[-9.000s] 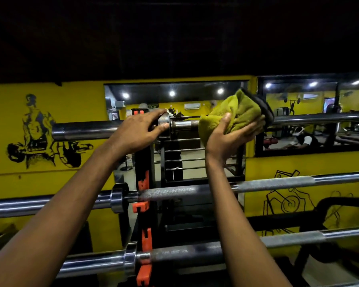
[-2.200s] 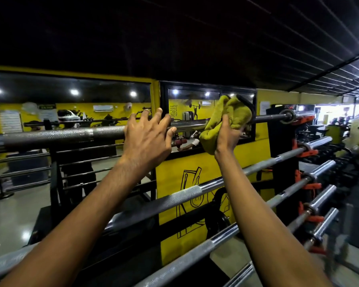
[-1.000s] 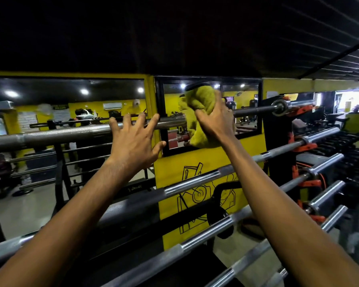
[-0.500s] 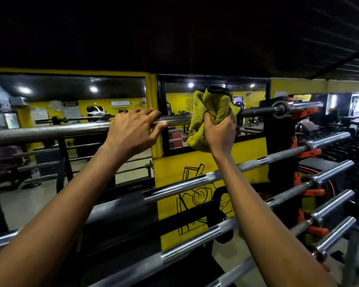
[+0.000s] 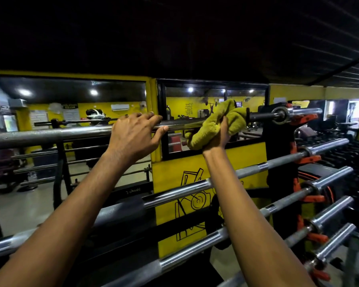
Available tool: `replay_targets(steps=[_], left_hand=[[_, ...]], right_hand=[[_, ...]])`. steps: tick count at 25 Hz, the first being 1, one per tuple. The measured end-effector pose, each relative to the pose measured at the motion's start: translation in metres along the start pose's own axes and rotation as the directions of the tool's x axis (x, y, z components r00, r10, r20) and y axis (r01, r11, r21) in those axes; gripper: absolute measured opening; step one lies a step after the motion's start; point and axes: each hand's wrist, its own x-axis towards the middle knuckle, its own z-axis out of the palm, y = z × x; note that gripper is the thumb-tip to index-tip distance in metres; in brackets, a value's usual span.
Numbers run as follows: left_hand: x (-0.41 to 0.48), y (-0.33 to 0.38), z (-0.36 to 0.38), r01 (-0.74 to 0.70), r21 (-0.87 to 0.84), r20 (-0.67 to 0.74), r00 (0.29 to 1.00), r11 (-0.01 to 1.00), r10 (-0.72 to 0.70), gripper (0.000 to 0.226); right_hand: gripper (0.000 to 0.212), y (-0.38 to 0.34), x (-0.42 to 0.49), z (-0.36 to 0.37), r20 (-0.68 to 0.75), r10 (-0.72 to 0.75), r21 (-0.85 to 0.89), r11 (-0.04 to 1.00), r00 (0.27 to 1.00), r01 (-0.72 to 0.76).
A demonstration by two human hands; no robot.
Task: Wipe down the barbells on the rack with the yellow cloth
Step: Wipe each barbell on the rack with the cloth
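The top barbell runs across the rack at chest height, its right collar near the black upright. My left hand grips this bar from above, fingers curled over it and thumb under. To its right, my right hand clutches the bunched yellow cloth, which is wrapped around the same bar just left of the collar. Lower barbells lie in rows beneath my forearms.
Orange hooks on the black upright carry the bar ends at the right. Behind the rack stand a yellow wall with a black drawing and mirrors. More gym gear fills the far right.
My right hand has slid the cloth to the right along the top bar, toward the collar. My left hand stays gripping the bar.
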Motion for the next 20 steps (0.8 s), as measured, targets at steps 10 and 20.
replay_targets(steps=[10, 20], left_hand=[[0.030, 0.027, -0.004, -0.042, -0.126, 0.015, 0.999, 0.991, 0.044, 0.069], [0.024, 0.015, 0.021, -0.345, 0.062, -0.113, 0.930, 0.936, 0.350, 0.063]], right_hand=[[0.095, -0.038, 0.034, -0.031, 0.168, -0.326, -0.935, 0.246, 0.930, 0.255], [0.039, -0.074, 0.071, -0.027, 0.369, -0.391, -0.895, 0.094, 0.843, 0.436]])
